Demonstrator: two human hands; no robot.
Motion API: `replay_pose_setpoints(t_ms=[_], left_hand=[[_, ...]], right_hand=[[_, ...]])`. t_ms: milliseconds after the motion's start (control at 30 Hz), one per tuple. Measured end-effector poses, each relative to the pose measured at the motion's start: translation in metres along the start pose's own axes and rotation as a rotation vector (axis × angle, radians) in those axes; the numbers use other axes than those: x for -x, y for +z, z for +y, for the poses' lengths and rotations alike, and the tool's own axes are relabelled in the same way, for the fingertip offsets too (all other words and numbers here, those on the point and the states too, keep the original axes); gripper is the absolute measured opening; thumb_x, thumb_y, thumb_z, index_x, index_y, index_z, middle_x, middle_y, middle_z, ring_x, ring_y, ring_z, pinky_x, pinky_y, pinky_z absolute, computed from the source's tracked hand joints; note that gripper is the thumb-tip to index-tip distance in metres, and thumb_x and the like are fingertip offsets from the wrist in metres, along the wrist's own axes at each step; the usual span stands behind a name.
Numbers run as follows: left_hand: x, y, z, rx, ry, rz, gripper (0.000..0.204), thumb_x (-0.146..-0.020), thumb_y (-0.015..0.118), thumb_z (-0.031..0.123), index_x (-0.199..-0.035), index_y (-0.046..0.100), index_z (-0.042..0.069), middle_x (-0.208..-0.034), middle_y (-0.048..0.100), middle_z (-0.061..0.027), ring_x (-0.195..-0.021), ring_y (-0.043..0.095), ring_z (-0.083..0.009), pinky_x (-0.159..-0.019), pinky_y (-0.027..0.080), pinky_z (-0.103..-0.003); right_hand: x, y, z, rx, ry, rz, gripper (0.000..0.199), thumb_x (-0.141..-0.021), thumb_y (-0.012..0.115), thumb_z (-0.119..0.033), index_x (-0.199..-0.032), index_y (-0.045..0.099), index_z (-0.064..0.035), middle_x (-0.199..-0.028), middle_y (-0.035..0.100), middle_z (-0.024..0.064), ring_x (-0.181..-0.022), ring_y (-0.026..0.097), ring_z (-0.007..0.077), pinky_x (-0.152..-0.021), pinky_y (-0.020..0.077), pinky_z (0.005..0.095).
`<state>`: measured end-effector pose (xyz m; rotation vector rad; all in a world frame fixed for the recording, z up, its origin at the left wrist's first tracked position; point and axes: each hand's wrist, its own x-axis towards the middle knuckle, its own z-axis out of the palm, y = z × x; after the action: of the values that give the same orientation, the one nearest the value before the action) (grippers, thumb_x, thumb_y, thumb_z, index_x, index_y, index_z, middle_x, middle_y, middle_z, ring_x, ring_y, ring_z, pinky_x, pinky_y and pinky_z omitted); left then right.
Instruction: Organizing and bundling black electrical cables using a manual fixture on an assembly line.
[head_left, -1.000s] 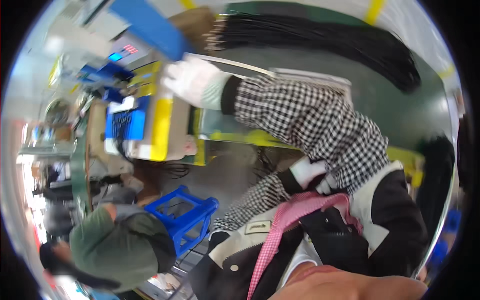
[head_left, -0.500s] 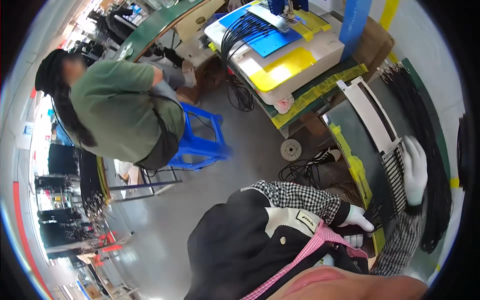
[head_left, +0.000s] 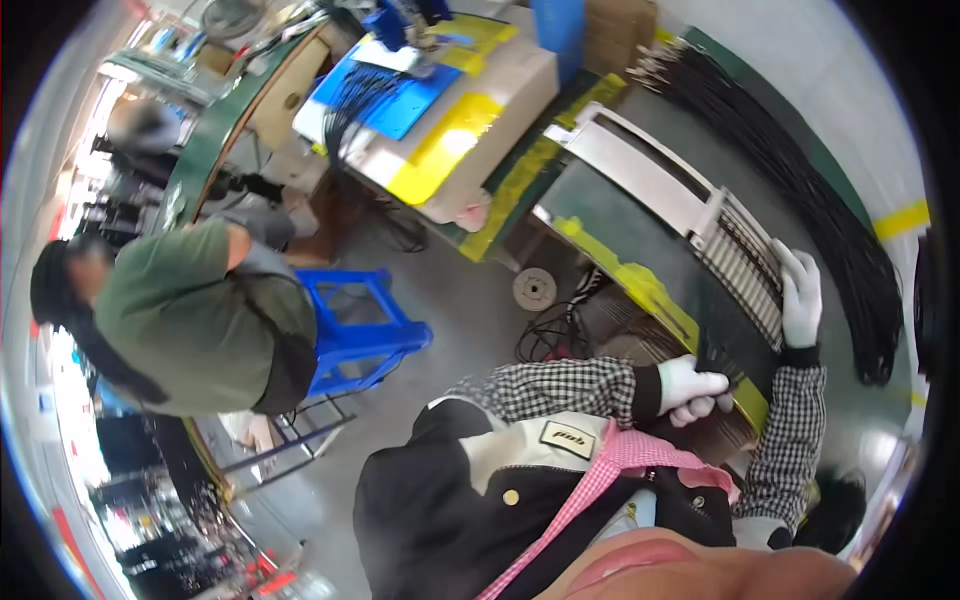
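Note:
A pale metal rack (head_left: 632,160) with a long frame and a slotted, comb-like section (head_left: 741,271) lies on the dark green table at right. My right hand (head_left: 799,296), in a white glove, rests along the outer edge of the slotted section, its fingers stretched out. Close to the table's front edge, my left hand (head_left: 690,388), also gloved in white, has its fingers curled together. Thin black cables (head_left: 722,366) show at its fingertips, below the slots; how they sit inside the fingers is hidden.
A thick bundle of black cables (head_left: 775,165) runs along the table's far side. Left of the table stands a white machine (head_left: 505,105) with a blue plate and yellow tape. A person in a green shirt (head_left: 200,320) sits on a blue stool (head_left: 365,325); a white spool (head_left: 534,289) is on the floor.
The view has swung to the right, so machine, stool and person sit further left. My right hand stays at the slotted section; my left stays by the front edge, fingers more curled.

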<state>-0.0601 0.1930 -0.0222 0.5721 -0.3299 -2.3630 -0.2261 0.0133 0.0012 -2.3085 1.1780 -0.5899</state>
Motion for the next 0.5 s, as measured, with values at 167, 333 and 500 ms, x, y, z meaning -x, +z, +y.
replay_pose_setpoints(t_ms=[167,333,500], left_hand=[[0.006,0.003,0.000,0.097,0.023,-0.047,0.031,-0.093,0.048,0.026,-0.092,0.056,-0.003,-0.052,0.041,-0.0005,-0.036,0.029,-0.0085,-0.033,0.022,-0.022],[0.045,0.024,-0.012,-0.139,0.057,-0.115,0.031,-0.094,0.047,0.026,-0.093,0.056,-0.004,-0.051,0.041,-0.0006,-0.037,0.028,-0.0082,-0.034,0.019,-0.021],[0.061,0.033,0.019,-0.247,0.145,-0.083,0.029,-0.094,0.044,0.021,-0.090,0.058,-0.005,-0.050,0.043,-0.0026,-0.038,0.032,-0.0091,-0.036,0.024,-0.021]], right_hand=[[0.003,-0.005,0.012,0.040,0.057,0.019,0.034,-0.091,0.044,-0.006,-0.122,0.059,-0.0061,-0.111,0.053,0.0101,-0.098,0.049,0.0206,-0.089,0.0378,0.0270],[0.000,-0.005,0.013,0.097,0.042,0.047,0.035,-0.091,0.045,-0.008,-0.123,0.059,-0.0074,-0.108,0.053,0.0097,-0.096,0.049,0.0202,-0.088,0.0378,0.0269],[0.008,-0.005,0.023,0.043,-0.184,0.277,0.030,-0.089,0.052,-0.006,-0.117,0.062,-0.0054,-0.107,0.060,0.0107,-0.096,0.056,0.0221,-0.087,0.0425,0.0296]])
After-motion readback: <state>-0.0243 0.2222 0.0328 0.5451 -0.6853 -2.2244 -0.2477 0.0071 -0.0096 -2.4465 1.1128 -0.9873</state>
